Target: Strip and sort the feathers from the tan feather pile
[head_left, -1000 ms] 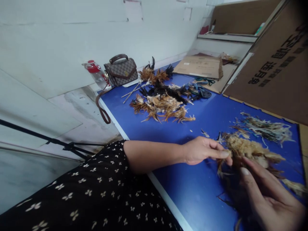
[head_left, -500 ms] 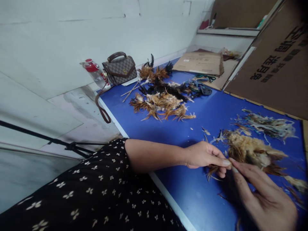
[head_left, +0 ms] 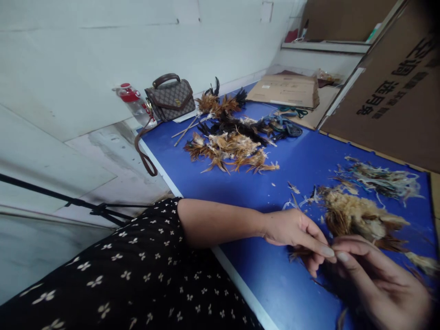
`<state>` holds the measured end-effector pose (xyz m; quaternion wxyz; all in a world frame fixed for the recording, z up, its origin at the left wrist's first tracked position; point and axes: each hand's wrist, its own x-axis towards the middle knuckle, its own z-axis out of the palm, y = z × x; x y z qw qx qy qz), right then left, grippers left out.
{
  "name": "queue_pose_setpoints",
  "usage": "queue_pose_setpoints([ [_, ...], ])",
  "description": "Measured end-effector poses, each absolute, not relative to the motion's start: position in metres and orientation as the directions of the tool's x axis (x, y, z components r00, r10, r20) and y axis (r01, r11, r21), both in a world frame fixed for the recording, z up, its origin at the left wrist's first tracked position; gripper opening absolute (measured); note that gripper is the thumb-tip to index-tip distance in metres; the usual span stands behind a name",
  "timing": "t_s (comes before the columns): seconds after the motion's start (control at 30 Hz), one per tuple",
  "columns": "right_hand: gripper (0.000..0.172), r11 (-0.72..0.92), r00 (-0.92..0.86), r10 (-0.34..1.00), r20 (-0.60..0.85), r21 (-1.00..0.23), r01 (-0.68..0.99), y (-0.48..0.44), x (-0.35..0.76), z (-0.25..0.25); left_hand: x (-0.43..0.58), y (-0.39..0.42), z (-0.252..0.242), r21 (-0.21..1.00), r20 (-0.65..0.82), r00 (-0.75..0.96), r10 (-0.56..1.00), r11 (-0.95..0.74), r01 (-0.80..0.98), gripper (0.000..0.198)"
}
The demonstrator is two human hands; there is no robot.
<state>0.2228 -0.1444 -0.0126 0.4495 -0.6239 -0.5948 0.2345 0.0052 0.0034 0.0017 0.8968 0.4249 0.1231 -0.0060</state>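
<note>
My left hand (head_left: 302,236) is closed round a small bunch of brown feathers (head_left: 298,252), whose dark ends poke out below the palm. Thumb and forefinger of my right hand (head_left: 374,275) pinch together right at the left fingertips. What lies between the right fingers is too small to make out. Just beyond both hands is a pile of tan and brown feathers (head_left: 360,213). Behind that pile lies a tangle of pale, stripped strands (head_left: 388,178). Loose feather bits are scattered near the left wrist.
Bundles of golden-brown feathers (head_left: 233,146) and black feathers (head_left: 227,126) lie across the blue tabletop (head_left: 165,160). A handbag (head_left: 173,101) and a red-capped bottle (head_left: 134,103) stand by the wall. Flattened cardboard (head_left: 285,89) is at the back; a cardboard panel (head_left: 388,96) rises on the right.
Both hands have shifted slightly down and toward me. The right fingers have curled in more, with thumb and forefinger still meeting the left fingertips. The feather piles stay put.
</note>
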Motion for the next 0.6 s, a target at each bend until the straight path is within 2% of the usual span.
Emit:
queue_pose_setpoints([
  [0.17, 0.027, 0.152, 0.116, 0.958, 0.263, -0.807, 0.571, -0.135, 0.206, 0.001, 0.008, 0.001, -0.010, 0.739, -0.247, 0.959, 0.136, 0.667, 0.096, 0.065],
  [0.23, 0.025, 0.166, 0.177, 0.927, 0.329, -0.787, 0.594, -0.135, 0.196, 0.003, 0.007, 0.002, -0.012, 0.753, -0.198, 0.959, 0.205, 0.658, 0.015, 0.068],
  [0.37, 0.017, 0.190, 0.308, 0.790, 0.530, -0.690, 0.699, -0.137, 0.175, 0.004, 0.005, 0.003, -0.004, 0.752, -0.145, 0.935, 0.323, 0.651, -0.108, 0.065],
  [0.6, 0.013, 0.282, 0.213, 0.748, 0.629, -0.592, 0.755, -0.134, 0.168, 0.007, 0.006, -0.001, 0.011, 0.732, -0.256, 0.890, 0.376, 0.678, -0.076, 0.052],
])
